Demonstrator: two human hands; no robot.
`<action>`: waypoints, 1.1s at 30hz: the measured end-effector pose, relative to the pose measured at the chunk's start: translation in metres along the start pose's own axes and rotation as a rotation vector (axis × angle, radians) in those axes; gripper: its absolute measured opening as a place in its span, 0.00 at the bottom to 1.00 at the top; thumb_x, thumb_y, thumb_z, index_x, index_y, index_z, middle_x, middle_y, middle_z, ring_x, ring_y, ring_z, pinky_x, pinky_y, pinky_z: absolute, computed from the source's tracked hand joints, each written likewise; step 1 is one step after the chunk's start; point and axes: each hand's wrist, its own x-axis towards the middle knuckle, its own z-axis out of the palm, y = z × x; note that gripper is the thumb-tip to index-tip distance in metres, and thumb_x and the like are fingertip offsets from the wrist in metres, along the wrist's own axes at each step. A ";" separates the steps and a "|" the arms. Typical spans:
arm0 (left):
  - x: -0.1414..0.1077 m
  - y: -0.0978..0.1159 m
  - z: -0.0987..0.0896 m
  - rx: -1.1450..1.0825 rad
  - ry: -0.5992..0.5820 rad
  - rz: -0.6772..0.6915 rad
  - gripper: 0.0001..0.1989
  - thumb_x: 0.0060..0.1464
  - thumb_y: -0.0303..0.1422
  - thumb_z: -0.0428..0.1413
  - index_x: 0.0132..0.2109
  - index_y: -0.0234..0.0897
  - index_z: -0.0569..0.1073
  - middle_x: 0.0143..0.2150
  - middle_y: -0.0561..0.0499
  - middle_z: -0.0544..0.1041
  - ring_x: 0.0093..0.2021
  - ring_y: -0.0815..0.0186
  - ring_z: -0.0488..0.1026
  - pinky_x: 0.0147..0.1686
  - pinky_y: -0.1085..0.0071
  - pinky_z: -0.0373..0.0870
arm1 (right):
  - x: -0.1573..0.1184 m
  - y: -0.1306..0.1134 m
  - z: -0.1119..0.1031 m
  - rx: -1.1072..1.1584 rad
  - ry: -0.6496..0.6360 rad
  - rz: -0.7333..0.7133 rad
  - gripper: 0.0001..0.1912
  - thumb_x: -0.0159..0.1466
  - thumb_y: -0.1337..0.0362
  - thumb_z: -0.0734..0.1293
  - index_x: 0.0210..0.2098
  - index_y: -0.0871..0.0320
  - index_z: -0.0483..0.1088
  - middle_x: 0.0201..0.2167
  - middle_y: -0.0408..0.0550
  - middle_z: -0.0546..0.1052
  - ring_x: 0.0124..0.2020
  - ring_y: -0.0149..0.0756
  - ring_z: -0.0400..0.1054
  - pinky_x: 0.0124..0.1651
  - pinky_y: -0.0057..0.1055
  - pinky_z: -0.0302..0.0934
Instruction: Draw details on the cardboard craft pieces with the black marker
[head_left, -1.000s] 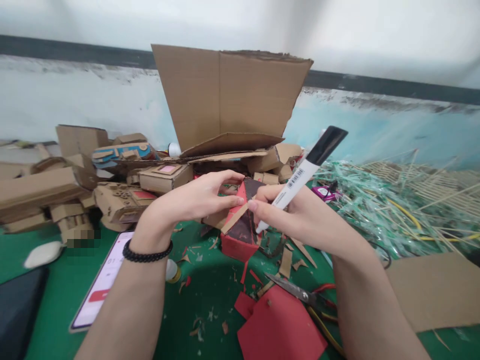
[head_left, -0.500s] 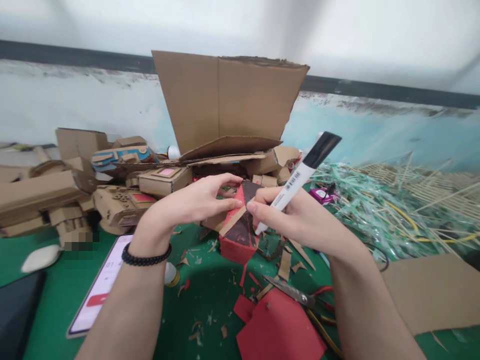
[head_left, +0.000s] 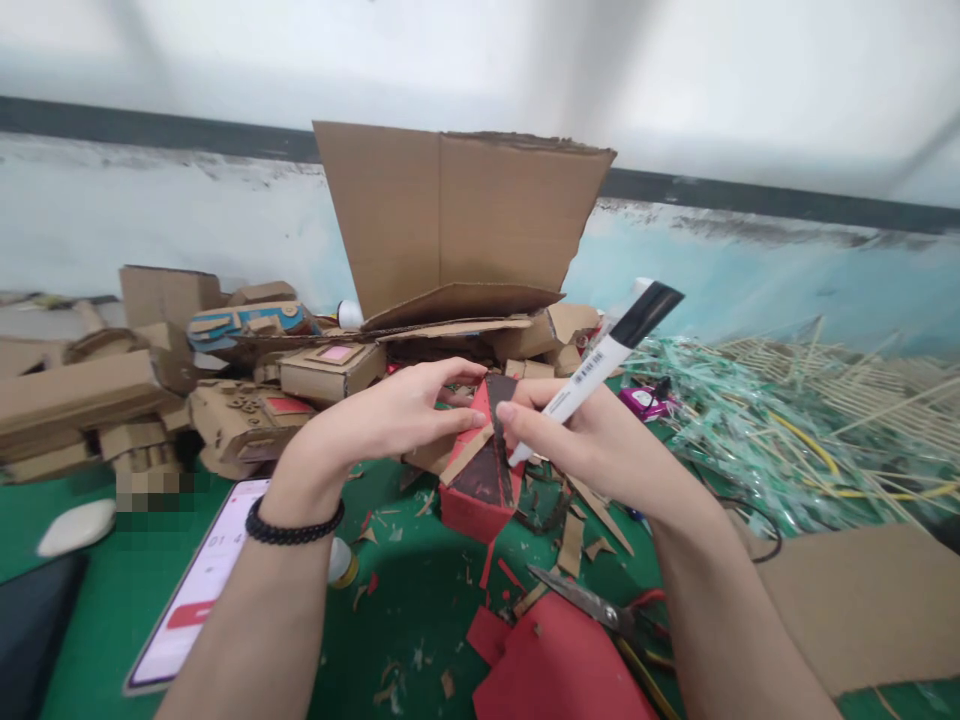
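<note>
A small red box point(head_left: 476, 512) with a dark, marked top sits in the middle, a narrow cardboard strip point(head_left: 466, 456) lying slanted across it. My left hand point(head_left: 420, 405) grips the box's far left side between thumb and fingers. In my right hand point(head_left: 559, 420) is a white marker point(head_left: 587, 380), its black end pointing up to the right and its tip down at the box's dark top, near the right edge. Red sheet point(head_left: 562, 665) and open-bladed scissors point(head_left: 600, 607) lie nearer to me, below the box.
Cardboard pieces point(head_left: 82, 400) are piled at the left, above a phone point(head_left: 202, 590). A large cardboard flap point(head_left: 465, 220) stands behind. Green plastic strands and thin sticks point(head_left: 810, 430) heap up at the right, above a flat cardboard sheet point(head_left: 862, 600). Scraps litter the green surface.
The whole view has shifted, so things sit slightly lower. The marker tip has moved slightly relative to the box's dark top. Both hands keep their holds.
</note>
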 end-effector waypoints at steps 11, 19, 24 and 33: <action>0.000 -0.002 -0.001 0.018 0.002 0.003 0.29 0.66 0.43 0.62 0.70 0.41 0.70 0.74 0.42 0.74 0.70 0.52 0.76 0.67 0.58 0.75 | -0.001 -0.001 -0.001 0.002 -0.037 0.026 0.22 0.75 0.51 0.65 0.29 0.56 0.69 0.25 0.39 0.65 0.27 0.29 0.56 0.29 0.31 0.48; 0.001 -0.004 0.000 0.032 0.020 0.016 0.30 0.65 0.45 0.62 0.70 0.41 0.70 0.74 0.41 0.73 0.69 0.51 0.76 0.67 0.56 0.75 | 0.000 0.001 -0.001 0.018 -0.014 0.007 0.21 0.75 0.52 0.65 0.29 0.57 0.71 0.25 0.39 0.68 0.28 0.30 0.60 0.31 0.30 0.51; 0.001 -0.005 0.000 0.038 0.023 0.007 0.31 0.66 0.44 0.62 0.71 0.41 0.70 0.75 0.40 0.72 0.69 0.50 0.76 0.66 0.55 0.76 | 0.001 0.001 -0.002 0.018 0.017 0.008 0.19 0.75 0.53 0.66 0.30 0.56 0.72 0.24 0.38 0.67 0.27 0.29 0.59 0.30 0.30 0.51; -0.001 -0.002 -0.001 0.009 0.008 -0.001 0.30 0.66 0.42 0.62 0.71 0.41 0.70 0.74 0.40 0.73 0.69 0.51 0.77 0.66 0.56 0.76 | 0.007 0.006 0.001 0.012 0.064 -0.010 0.20 0.75 0.55 0.66 0.29 0.56 0.72 0.25 0.40 0.71 0.28 0.31 0.62 0.32 0.29 0.54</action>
